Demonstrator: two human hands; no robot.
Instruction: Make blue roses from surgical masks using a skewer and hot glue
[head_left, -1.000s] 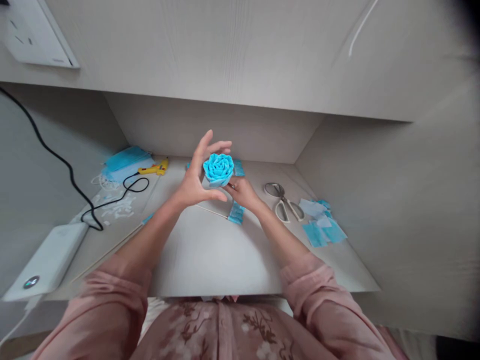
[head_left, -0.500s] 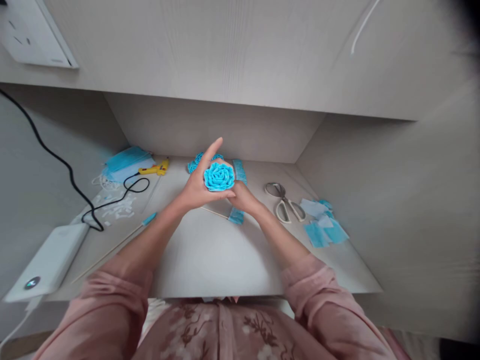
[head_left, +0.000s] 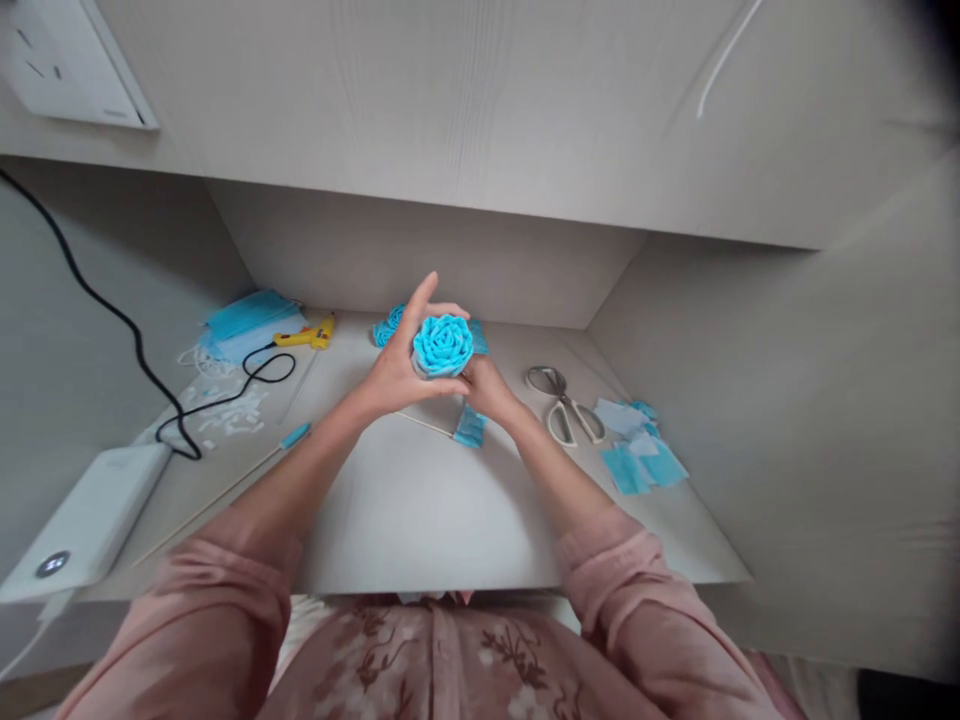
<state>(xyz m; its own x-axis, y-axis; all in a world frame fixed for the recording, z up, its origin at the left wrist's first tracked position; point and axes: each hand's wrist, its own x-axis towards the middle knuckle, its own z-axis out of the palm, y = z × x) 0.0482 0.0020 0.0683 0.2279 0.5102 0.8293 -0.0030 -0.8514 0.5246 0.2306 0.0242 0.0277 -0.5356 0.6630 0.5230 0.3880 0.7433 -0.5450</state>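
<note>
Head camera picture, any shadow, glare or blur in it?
In the head view, shadow darkens the left wall under the cabinet panel; same view, pale sheen on the tabletop, top right corner dark and blurred, flower fairly clear.

dusty-pink top [head_left: 469, 685] | bunched sleeves [head_left: 619, 580] | brown sprig pattern [head_left: 514, 655] | front placket [head_left: 444, 660]

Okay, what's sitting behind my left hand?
Crinkled blue flower shapes show partly past the left hand; it covers the rest, so their number can't be told.
</note>
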